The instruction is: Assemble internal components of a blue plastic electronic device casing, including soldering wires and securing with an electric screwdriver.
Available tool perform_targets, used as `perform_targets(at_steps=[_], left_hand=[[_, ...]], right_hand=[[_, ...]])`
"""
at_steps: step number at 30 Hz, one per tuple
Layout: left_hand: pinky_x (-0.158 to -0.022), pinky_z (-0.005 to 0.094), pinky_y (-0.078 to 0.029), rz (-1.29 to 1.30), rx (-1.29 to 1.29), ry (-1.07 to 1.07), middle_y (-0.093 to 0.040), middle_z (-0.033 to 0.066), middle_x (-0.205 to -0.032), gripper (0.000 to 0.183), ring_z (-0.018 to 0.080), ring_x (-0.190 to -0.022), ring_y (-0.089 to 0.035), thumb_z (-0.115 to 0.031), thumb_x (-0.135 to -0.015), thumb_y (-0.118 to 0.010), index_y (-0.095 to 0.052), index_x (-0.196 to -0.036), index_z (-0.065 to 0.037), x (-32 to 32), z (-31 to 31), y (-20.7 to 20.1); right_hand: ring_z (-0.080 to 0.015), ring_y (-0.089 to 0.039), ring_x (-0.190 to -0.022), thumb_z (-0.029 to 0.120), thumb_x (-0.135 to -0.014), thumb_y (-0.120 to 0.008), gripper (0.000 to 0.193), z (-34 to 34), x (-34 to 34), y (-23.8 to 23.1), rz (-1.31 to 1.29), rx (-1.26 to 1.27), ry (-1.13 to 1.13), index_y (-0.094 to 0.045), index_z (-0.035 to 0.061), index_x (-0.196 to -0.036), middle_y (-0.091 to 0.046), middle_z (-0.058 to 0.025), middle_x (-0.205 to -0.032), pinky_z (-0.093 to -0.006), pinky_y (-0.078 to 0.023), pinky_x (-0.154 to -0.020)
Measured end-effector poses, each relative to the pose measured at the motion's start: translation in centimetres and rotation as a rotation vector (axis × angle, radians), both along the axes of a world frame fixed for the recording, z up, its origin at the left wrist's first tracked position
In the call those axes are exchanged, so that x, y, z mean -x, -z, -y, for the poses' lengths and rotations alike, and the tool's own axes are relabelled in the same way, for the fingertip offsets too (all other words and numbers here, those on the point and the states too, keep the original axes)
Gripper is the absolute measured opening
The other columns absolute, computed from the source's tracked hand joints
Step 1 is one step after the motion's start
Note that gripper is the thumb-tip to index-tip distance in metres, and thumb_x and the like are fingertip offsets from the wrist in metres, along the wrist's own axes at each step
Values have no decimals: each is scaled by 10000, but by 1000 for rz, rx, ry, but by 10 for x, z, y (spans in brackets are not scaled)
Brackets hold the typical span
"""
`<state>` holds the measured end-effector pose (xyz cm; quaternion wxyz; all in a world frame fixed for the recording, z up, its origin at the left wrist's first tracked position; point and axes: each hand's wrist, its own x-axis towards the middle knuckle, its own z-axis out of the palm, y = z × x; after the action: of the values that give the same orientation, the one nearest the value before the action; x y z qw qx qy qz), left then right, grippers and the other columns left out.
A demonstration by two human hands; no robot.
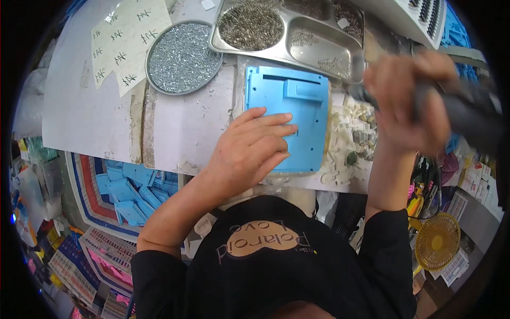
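Observation:
A blue plastic panel (305, 138) with a raised slotted block near its far edge lies at the middle of the table. My left hand (252, 143) rests flat on its left part, fingers stretched over the surface and not wrapped round anything. To the right of the panel, my right hand (406, 101) is closed around a dark electric screwdriver (470, 109), blurred by motion. The tool's narrow end (360, 93) points left, toward the panel's far right corner, and appears apart from it.
Beyond the panel stand a round tray (184, 91) of small silvery metal pieces and a steel compartment tray (276, 48) with small screws. Small white parts (353, 133) lie right of the panel. A striped bin (87, 199) at left holds blue panels; a yellow fan (437, 242) stands lower right.

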<state>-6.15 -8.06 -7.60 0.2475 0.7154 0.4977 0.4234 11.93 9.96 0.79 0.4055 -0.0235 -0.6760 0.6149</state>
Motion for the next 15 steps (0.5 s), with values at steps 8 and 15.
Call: perform_targets(at_steps=[8,15], left_hand=[[-1167,543,-350,39,-118,-47,-778,79,-1091,131,254,-1135,-723,-48,-840,-766,-715,-955,-87,-2,10,-9],[-1177,562,-314,89,-124,-96,-781,55,-1044,173,240,-1087,-737,-19,-805,-770,-711,-941,-108,2,16,-10]], right_hand=[[-59,-520,-489,315,-959,-722,236,81,-11,-28,-59,189,-74,-553,181,-1055,-567,90,-610,-227,-372,-464],[-61,-524,-489,345,-969,-724,262,85,12,-27,-91,210,-140,-545,173,-1051,-577,76,-622,-227,-387,-460]])
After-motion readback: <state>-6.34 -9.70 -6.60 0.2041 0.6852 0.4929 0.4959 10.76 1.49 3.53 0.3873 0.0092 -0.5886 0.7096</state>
